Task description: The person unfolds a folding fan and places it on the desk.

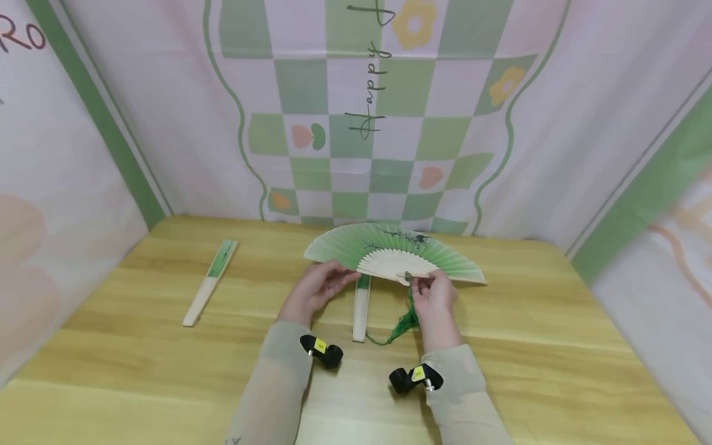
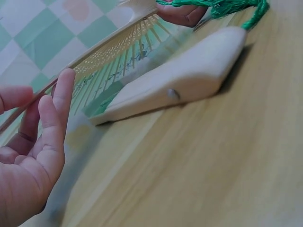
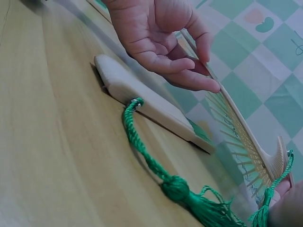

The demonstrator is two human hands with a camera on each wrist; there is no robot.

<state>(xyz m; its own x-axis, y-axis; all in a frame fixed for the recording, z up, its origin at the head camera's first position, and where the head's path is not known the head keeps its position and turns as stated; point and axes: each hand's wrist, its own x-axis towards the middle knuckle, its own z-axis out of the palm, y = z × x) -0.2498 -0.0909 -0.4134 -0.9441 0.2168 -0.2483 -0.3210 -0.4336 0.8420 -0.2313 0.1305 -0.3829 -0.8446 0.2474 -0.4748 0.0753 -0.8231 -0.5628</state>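
Observation:
A spread folding fan point(image 1: 389, 250), green with a pale ribbed lower part and dark painted branches, is held up over the table. My left hand point(image 1: 319, 287) pinches the fan's left edge stick between thumb and fingers, as the left wrist view shows. At the right, near the pivot, my right hand point(image 1: 436, 298) grips the fan; a green tassel point(image 3: 277, 191) hangs from it there. Below the fan lies a folded fan point(image 1: 361, 312), pale with a green end, and a second green tassel point(image 3: 199, 203) is tied to its rivet end.
Another folded fan point(image 1: 210, 284) lies on the wooden table point(image 1: 122, 371) to the left. A checkered green and white cloth point(image 1: 350, 167) hangs behind the table's far edge, with white cloth walls at both sides.

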